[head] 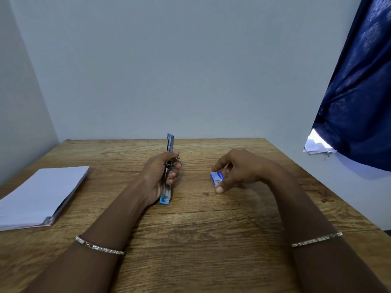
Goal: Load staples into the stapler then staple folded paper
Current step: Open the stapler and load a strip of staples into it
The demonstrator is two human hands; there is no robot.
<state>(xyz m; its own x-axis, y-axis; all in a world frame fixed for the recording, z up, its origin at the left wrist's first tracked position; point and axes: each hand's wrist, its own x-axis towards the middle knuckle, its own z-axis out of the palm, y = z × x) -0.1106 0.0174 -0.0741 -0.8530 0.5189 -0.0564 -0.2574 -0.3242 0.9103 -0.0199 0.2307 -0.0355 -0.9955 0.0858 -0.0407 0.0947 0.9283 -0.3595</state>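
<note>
Left hand [157, 178] is gripping the blue stapler [168, 166] around its middle, swung open, lower end sitting on the table [190, 229]. Right of the stapler, the right hand [237, 170] is pinching a small staple box [216, 178] between thumb and fingers. Paper stack [40, 195] is lying well left of the stapler.

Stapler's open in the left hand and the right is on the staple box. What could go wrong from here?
1. The stapler is swung open and held only in the left hand, with its blue end on the table; it may twist during loading.
2. The right hand pinches the small staple box at its edges; it could slip or spill.
3. The paper stack lies at the table's left edge, away from both hands.
</note>
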